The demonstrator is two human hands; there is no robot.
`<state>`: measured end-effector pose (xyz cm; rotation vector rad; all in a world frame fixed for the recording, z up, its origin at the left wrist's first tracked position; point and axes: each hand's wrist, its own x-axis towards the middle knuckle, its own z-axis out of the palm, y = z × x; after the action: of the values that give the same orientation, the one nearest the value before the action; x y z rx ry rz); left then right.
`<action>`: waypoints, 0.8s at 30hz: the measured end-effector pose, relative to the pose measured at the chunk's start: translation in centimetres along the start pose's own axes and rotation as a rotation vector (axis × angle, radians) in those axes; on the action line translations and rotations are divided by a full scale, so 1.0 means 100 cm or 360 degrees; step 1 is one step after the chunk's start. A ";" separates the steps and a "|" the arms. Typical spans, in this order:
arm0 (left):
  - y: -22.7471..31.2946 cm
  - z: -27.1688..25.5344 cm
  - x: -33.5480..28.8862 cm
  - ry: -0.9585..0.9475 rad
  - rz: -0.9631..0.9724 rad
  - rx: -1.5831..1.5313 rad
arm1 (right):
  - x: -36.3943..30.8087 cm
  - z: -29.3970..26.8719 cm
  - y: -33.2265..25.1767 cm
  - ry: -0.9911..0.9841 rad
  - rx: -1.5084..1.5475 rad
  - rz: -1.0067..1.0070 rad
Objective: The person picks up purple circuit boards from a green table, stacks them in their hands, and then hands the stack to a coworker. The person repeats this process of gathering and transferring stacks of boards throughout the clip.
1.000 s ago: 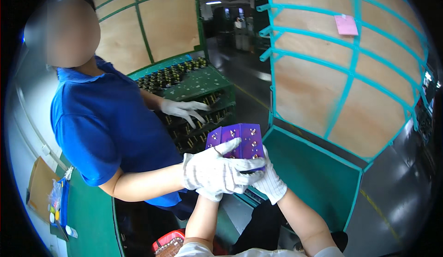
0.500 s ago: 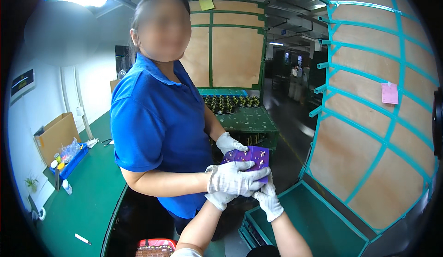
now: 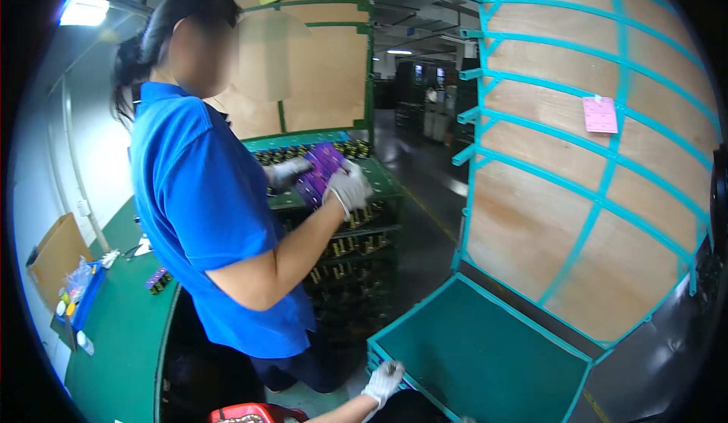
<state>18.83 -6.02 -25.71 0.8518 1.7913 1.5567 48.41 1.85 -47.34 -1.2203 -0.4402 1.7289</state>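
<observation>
My left hand, in a white glove, is low in the head view beside the near left edge of a teal-framed cart with a dark green top. Its fingers are curled closed; whether they hold the frame or something small does not show. My right hand is out of view. A co-worker in a blue shirt stands to the left, turned toward a green rack. Both of that person's gloved hands hold a purple slab with small pale metal bits on its face.
The green rack carries several rows of dark and brass-coloured parts. A tall teal-framed wooden panel rises behind the cart. On the green table are a purple block, a blue tray and a cardboard box. A red basket sits below.
My hands have come off the purple slab; the co-worker has turned away with it toward the rack. My left hand has moved down beside the cart, and my right has left view.
</observation>
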 end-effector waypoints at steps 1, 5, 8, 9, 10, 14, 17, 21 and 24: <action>-0.021 0.015 -0.026 0.0049 0.0068 0.0011 | -0.016 -0.015 -0.004 0.0147 0.0111 0.0123; 0.017 0.071 -0.081 -0.0108 0.0372 0.0640 | -0.036 -0.097 -0.023 0.0513 0.0571 0.0182; 0.011 0.083 -0.078 -0.0041 0.0391 0.0566 | -0.044 -0.116 -0.021 0.0520 0.0867 0.0166; 0.013 0.081 -0.077 -0.0007 0.0336 0.0715 | -0.048 -0.117 -0.014 0.0498 0.0998 0.0163; 0.003 0.077 -0.074 -0.0029 0.0376 0.0630 | -0.047 -0.117 -0.006 0.0452 0.1121 0.0159; 0.020 0.051 -0.064 -0.0071 0.0450 0.0908 | -0.062 -0.108 0.020 0.0556 0.0995 0.0284; 0.015 0.066 -0.080 -0.0044 0.0367 0.1015 | -0.082 -0.108 -0.009 0.0580 0.0516 0.0435; 0.029 0.068 -0.083 0.0001 0.0440 0.1072 | -0.088 -0.112 -0.043 0.0382 0.0606 0.0499; 0.029 0.068 -0.082 0.0042 0.0390 0.1171 | -0.101 -0.110 -0.071 0.0307 0.0942 0.0404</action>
<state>29.46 -8.15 -23.39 1.4306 2.3891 1.0187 62.01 -5.56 -41.67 -1.0146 0.3402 1.7510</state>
